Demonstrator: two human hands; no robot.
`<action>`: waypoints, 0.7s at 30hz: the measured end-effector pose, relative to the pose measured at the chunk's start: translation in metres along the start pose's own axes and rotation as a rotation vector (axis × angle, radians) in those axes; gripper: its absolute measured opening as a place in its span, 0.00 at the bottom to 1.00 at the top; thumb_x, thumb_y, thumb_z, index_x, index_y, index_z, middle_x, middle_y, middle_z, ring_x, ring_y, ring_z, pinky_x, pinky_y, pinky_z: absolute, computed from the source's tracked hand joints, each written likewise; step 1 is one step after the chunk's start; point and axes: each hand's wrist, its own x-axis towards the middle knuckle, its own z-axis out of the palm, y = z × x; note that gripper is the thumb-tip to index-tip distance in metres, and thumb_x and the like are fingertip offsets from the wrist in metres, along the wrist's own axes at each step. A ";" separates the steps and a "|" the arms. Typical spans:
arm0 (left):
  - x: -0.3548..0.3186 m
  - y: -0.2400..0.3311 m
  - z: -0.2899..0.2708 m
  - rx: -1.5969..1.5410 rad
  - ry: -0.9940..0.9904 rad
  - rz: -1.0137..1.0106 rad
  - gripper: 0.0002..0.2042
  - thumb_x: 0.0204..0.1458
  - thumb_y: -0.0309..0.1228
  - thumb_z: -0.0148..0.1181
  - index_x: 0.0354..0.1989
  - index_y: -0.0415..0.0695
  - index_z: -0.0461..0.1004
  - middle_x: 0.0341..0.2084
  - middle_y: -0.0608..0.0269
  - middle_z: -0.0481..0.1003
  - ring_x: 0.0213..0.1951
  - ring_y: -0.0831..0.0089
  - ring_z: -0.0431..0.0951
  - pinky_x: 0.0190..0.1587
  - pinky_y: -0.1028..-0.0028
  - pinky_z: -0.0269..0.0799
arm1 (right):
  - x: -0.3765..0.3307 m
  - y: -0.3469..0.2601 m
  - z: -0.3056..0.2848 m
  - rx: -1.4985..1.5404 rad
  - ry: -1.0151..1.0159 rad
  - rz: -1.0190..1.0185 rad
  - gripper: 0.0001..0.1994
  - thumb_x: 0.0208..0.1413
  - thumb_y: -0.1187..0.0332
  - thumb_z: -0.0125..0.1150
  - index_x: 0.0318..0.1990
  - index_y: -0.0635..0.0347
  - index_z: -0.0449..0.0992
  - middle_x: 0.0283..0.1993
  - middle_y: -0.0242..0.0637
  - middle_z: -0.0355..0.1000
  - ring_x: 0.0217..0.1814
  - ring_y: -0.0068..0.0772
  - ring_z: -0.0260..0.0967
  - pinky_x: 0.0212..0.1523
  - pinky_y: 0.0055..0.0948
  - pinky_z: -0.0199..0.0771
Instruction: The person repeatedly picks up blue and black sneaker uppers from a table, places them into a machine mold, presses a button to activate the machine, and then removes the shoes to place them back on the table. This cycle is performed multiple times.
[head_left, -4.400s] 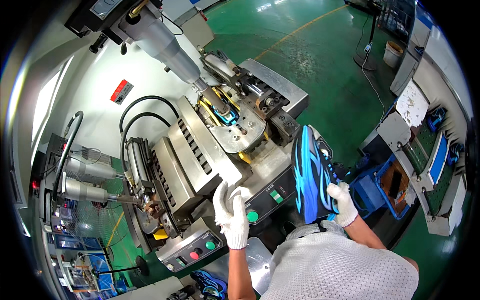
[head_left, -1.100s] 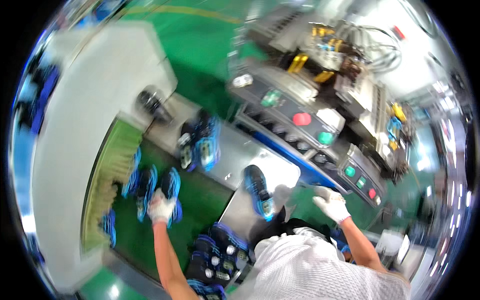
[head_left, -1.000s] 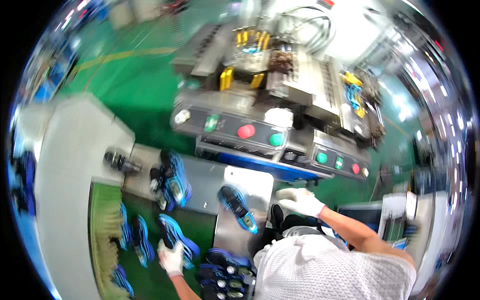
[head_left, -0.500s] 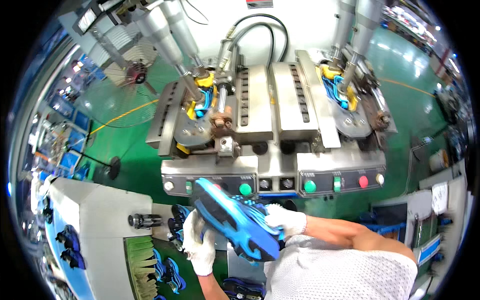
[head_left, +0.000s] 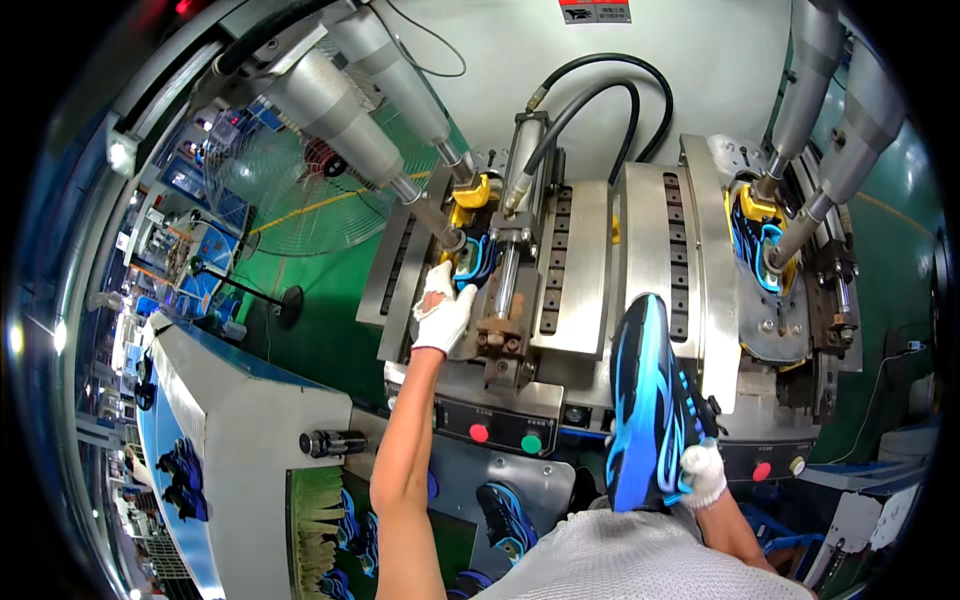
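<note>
Head view: your left hand is at the near end of the blue-and-black shoe in the left machine, with thumb and fingers spread apart; you can't tell from here if they press on it. Go slow there, and mind your fingertips near the silver rod and the yellow pad. It looks best to touch the shoe's side softly and not poke under the rod. Your right hand is wrapped around the low end of the loose shoe, which you hold up in front of the machine. Hold it firm, so it won't bump the metal. That shoe is black, with a shiny side that goes from light blue to deep blue, and it has wavy stripes. It leans a little, one end up.
</note>
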 end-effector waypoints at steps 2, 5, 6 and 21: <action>0.024 -0.008 0.029 0.066 -0.003 -0.037 0.36 0.55 0.45 0.64 0.67 0.34 0.62 0.62 0.36 0.67 0.63 0.43 0.68 0.65 0.55 0.65 | -0.005 0.005 0.002 -0.055 0.003 -0.049 0.39 0.50 0.75 0.71 0.70 0.64 0.60 0.59 0.50 0.73 0.49 0.43 0.77 0.45 0.39 0.82; 0.057 0.006 0.060 0.163 -0.055 -0.104 0.41 0.55 0.48 0.63 0.71 0.36 0.55 0.62 0.35 0.68 0.61 0.42 0.71 0.63 0.48 0.64 | -0.008 0.008 0.018 -0.176 0.059 -0.108 0.45 0.47 0.71 0.77 0.72 0.65 0.57 0.65 0.54 0.68 0.61 0.52 0.72 0.61 0.51 0.76; 0.066 0.003 0.073 0.202 -0.068 -0.093 0.43 0.55 0.48 0.62 0.72 0.36 0.52 0.62 0.35 0.68 0.61 0.43 0.72 0.63 0.44 0.63 | -0.011 0.006 0.027 -0.201 0.084 -0.096 0.47 0.46 0.70 0.78 0.72 0.65 0.56 0.66 0.54 0.66 0.64 0.54 0.70 0.64 0.54 0.73; 0.060 0.008 -0.024 -0.015 0.063 -0.142 0.38 0.51 0.50 0.67 0.64 0.38 0.62 0.52 0.37 0.76 0.55 0.43 0.77 0.58 0.54 0.71 | 0.028 0.029 0.077 -0.547 0.475 -0.119 0.17 0.51 0.74 0.66 0.50 0.64 0.74 0.39 0.37 0.77 0.39 0.33 0.79 0.40 0.38 0.85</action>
